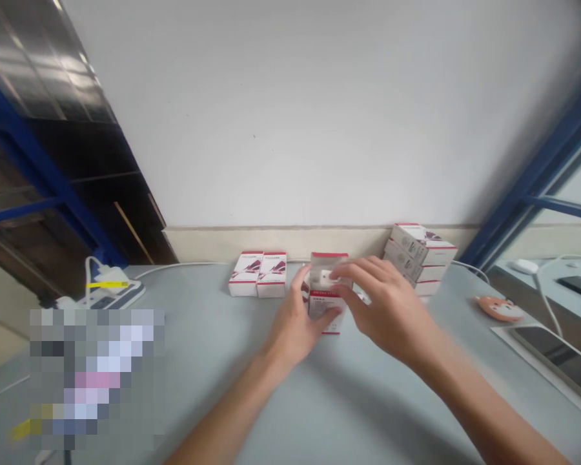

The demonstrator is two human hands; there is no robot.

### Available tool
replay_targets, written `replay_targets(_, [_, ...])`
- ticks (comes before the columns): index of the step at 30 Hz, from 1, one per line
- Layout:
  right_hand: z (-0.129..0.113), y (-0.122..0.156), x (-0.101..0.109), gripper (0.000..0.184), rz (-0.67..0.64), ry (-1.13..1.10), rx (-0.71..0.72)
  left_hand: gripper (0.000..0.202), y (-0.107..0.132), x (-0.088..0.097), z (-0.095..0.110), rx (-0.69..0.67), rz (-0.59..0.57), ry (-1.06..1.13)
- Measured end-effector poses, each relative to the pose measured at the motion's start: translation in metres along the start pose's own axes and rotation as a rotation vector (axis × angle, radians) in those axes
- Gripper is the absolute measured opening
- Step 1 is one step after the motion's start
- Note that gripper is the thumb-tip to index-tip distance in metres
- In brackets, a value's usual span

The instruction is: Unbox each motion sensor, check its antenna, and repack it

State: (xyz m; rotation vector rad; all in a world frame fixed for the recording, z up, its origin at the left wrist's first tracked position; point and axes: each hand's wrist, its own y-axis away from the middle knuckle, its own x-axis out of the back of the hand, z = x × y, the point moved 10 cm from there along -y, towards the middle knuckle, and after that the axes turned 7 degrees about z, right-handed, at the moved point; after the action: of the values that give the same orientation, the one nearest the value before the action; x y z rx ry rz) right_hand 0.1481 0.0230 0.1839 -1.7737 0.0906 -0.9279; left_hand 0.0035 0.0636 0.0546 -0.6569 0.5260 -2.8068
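Both my hands hold a white-and-red cardboard box (325, 302) upright near the middle of the grey table (223, 400). My left hand (295, 326) grips its lower left side, and the fingers of my right hand (387, 300) lie across its upper front. A small white item (325, 278) shows at the box's upper front, partly hidden by my right fingers. To the left stand two similar boxes (257, 274) side by side. A tilted stack of similar boxes (419, 258) leans by the wall, just past my right hand.
A white power strip (109, 292) with a cable and yellow tag sits at the left. At the right lie an orange cat-faced object (499, 309) and a tablet or laptop (556, 358). A pixelated patch (97, 378) hides the lower left. A wall backs the table.
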Motion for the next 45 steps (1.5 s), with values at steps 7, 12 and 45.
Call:
replay_targets(7, [0.020,-0.003,-0.043,0.017,-0.208,0.005,-0.205,0.095,-0.002,0.002,0.007,-0.011,-0.045,-0.002])
replay_targets(12, [0.032,-0.010,-0.050,0.022,-0.318,-0.024,-0.341,0.096,-0.003,0.001,0.001,0.021,-0.068,0.003])
replay_targets(45, [0.149,0.070,-0.070,0.015,-0.466,0.178,-0.612,0.054,-0.002,0.009,0.021,-0.146,0.041,-0.495])
